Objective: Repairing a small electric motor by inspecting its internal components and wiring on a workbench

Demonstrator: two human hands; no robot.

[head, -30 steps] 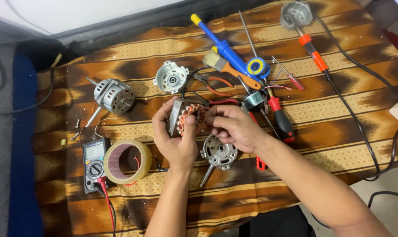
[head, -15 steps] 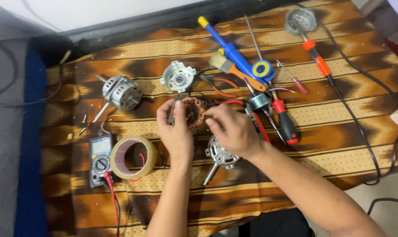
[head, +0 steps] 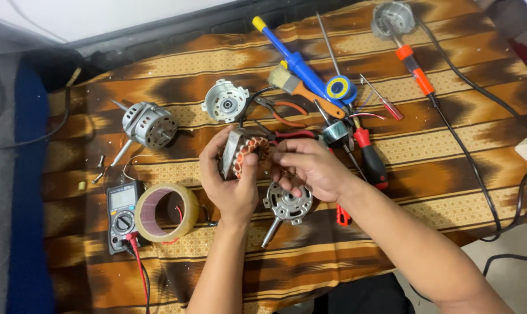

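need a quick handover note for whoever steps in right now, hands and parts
Left hand: grips the motor stator with copper windings, held above the striped cloth.
Right hand: fingertips on the stator's windings.
Nearby: motor end cap with shaft under the hands, second end cap and whole motor behind, tape roll and multimeter to the left.
Done: motor is taken apart.
Left: stator still out of its housing.

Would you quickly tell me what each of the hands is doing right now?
Left hand: closed around the motor stator with copper windings, holding it up.
Right hand: fingers curled, touching the stator's other side.
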